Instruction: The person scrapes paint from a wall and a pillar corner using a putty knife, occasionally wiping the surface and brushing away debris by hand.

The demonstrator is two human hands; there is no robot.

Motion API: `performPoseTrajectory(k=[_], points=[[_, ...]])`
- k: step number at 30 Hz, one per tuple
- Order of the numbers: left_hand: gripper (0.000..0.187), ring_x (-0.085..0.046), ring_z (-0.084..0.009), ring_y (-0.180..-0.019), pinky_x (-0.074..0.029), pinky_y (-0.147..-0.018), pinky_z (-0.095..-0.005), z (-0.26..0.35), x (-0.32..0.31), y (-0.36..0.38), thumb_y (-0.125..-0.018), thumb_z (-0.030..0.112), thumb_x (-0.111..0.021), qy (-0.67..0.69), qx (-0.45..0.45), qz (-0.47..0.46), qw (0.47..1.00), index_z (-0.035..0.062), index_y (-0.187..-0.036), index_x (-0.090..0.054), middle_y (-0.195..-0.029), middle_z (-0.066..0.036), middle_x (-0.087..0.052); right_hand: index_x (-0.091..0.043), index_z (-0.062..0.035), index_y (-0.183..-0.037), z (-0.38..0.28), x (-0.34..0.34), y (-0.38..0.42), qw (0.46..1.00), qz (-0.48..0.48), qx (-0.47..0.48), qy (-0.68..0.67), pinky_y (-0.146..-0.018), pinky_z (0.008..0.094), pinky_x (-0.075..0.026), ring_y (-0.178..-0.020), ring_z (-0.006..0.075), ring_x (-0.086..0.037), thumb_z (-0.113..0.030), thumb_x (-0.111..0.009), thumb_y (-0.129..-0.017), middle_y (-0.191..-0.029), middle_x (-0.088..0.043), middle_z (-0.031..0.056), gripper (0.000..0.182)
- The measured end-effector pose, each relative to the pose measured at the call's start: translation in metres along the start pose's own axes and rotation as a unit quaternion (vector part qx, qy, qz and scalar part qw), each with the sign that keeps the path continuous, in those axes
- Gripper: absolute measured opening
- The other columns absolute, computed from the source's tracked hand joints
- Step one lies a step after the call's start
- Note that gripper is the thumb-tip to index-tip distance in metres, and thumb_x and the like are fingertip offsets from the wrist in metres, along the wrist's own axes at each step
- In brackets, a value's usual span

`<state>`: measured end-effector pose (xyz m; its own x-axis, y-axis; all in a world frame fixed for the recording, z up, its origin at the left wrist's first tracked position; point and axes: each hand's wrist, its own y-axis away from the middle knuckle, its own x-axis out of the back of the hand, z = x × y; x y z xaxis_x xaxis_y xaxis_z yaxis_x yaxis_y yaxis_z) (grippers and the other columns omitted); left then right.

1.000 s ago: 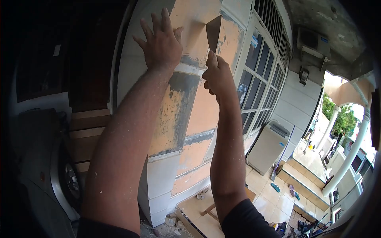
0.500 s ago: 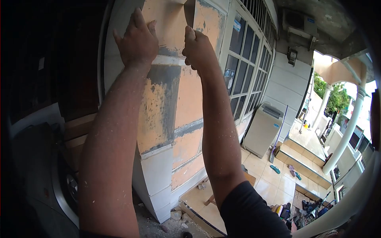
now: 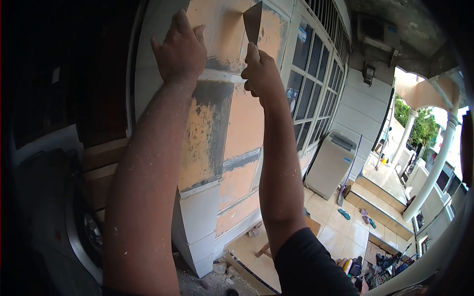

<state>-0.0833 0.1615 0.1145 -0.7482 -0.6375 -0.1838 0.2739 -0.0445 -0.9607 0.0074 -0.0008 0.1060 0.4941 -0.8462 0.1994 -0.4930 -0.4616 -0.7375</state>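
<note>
My right hand (image 3: 261, 73) is closed around the handle of a scraper (image 3: 253, 22), its thumb along the handle toward the wide metal blade. The blade points upward, and its edge is close to the upper part of the wall (image 3: 242, 111). Peach, grey and white patches of worn paint cover that wall. To the left, my left hand (image 3: 183, 52) lies with spread fingers against the pillar's edge, holding nothing. Pale flecks dot both forearms. The scraper's handle is mostly hidden in my fist.
A white-framed window (image 3: 311, 74) stands right of the wall, with a washing machine (image 3: 329, 163) below it. Sandals (image 3: 344, 213) lie on the tiled floor near the steps (image 3: 377, 197). A dark vehicle (image 3: 54, 212) is at left. Rubble (image 3: 220, 269) lies at the wall's foot.
The scraper and my right hand have shifted right and a little down, and more of the blade shows. My left hand keeps its place on the pillar while the whole view slides slightly.
</note>
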Motion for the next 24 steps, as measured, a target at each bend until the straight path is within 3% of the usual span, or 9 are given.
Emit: performPoseTrajectory(k=[3, 6, 8, 10, 13, 14, 16, 21, 24], points=[[0.060, -0.075, -0.0340, -0.110, -0.034, -0.120, -0.0620, 0.001, 0.000, 0.002, -0.111, 0.043, -0.046, 0.013, -0.003, 0.015, 1.000, 0.0066, -0.157, -0.034, -0.137, -0.016, -0.069, -0.056, -0.0007, -0.100, 0.022, -0.006, 0.046, 0.999, -0.012, -0.027, -0.020, -0.042, 0.0286, -0.035, -0.047, 0.0104, -0.045, -0.049, -0.044, -0.113, -0.066, -0.052, 0.0043, 0.051], [0.057, -0.069, -0.0265, -0.125, -0.033, -0.118, -0.0662, 0.002, 0.006, 0.000, -0.108, 0.039, -0.054, -0.015, 0.015, -0.031, 0.999, 0.0069, -0.152, -0.036, -0.146, -0.012, -0.061, -0.052, -0.0041, -0.085, 0.084, -0.027, 0.097, 0.999, 0.022, 0.012, 0.032, -0.047, 0.0317, -0.039, -0.050, 0.0100, -0.048, -0.045, -0.045, -0.113, -0.062, -0.050, 0.0036, 0.050], [0.057, -0.069, -0.0266, -0.124, -0.036, -0.115, -0.0634, 0.004, 0.007, 0.001, -0.109, 0.039, -0.053, -0.025, 0.012, -0.019, 0.999, 0.0066, -0.152, -0.035, -0.146, -0.012, -0.061, -0.053, -0.0011, -0.085, 0.087, -0.026, 0.091, 0.997, 0.046, 0.033, 0.057, -0.054, 0.0368, -0.045, -0.054, 0.0159, -0.054, -0.044, -0.047, -0.113, -0.062, -0.054, 0.0077, 0.052], [0.057, -0.070, -0.0266, -0.122, -0.038, -0.113, -0.0617, 0.008, 0.009, -0.002, -0.109, 0.039, -0.052, -0.007, 0.010, -0.032, 0.999, 0.0059, -0.152, -0.035, -0.145, -0.013, -0.061, -0.059, 0.0041, -0.092, 0.054, -0.017, 0.069, 0.992, 0.038, 0.036, 0.111, -0.078, 0.0573, -0.051, -0.088, 0.0565, -0.066, -0.040, -0.048, -0.111, -0.085, -0.067, 0.0353, 0.049], [0.057, -0.071, -0.0270, -0.119, -0.042, -0.108, -0.0587, 0.006, 0.017, -0.003, -0.110, 0.039, -0.050, 0.003, 0.019, -0.071, 0.997, 0.0046, -0.153, -0.035, -0.144, -0.013, -0.062, -0.068, 0.0079, -0.106, 0.017, -0.005, -0.015, 0.988, 0.052, 0.080, 0.118, -0.093, 0.0553, -0.052, -0.107, 0.0549, -0.066, -0.046, -0.044, -0.110, -0.104, -0.070, 0.0377, 0.059], [0.057, -0.072, -0.0273, -0.117, -0.043, -0.105, -0.0574, 0.007, 0.018, -0.003, -0.110, 0.038, -0.049, 0.005, 0.026, -0.091, 0.996, 0.0040, -0.153, -0.035, -0.144, -0.013, -0.062, -0.067, 0.0089, -0.101, 0.003, 0.002, -0.038, 0.985, 0.049, 0.102, 0.131, -0.086, 0.0522, -0.056, -0.091, 0.0489, -0.072, -0.048, -0.041, -0.110, -0.092, -0.072, 0.0330, 0.063], [0.058, -0.071, -0.0303, -0.118, -0.045, -0.105, -0.0571, 0.007, 0.019, -0.002, -0.111, 0.040, -0.047, 0.001, 0.012, -0.079, 0.997, 0.0032, -0.154, -0.036, -0.143, -0.016, -0.063, -0.067, 0.0075, -0.097, -0.038, 0.017, -0.044, 0.991, 0.023, 0.070, 0.107, -0.071, 0.0486, -0.057, -0.056, 0.0323, -0.067, -0.047, -0.037, -0.110, -0.069, -0.067, 0.0200, 0.064], [0.060, -0.070, -0.0339, -0.120, -0.046, -0.105, -0.0568, 0.006, 0.018, 0.003, -0.111, 0.041, -0.046, -0.008, -0.005, -0.028, 1.000, 0.0017, -0.156, -0.037, -0.142, -0.020, -0.064, -0.069, 0.0075, -0.106, 0.006, 0.015, 0.000, 0.982, 0.011, 0.086, 0.166, -0.093, 0.0542, -0.053, -0.102, 0.0529, -0.068, -0.045, -0.040, -0.111, -0.098, -0.071, 0.0354, 0.060], [0.060, -0.071, -0.0354, -0.118, -0.051, -0.102, -0.0557, 0.009, 0.017, -0.004, -0.111, 0.040, -0.045, -0.037, 0.007, -0.030, 0.999, 0.0011, -0.156, -0.036, -0.141, -0.020, -0.064, -0.062, 0.0050, -0.096, 0.060, -0.009, 0.073, 0.994, 0.013, 0.042, 0.104, -0.081, 0.0575, -0.053, -0.090, 0.0538, -0.069, -0.042, -0.047, -0.111, -0.087, -0.069, 0.0346, 0.051]])
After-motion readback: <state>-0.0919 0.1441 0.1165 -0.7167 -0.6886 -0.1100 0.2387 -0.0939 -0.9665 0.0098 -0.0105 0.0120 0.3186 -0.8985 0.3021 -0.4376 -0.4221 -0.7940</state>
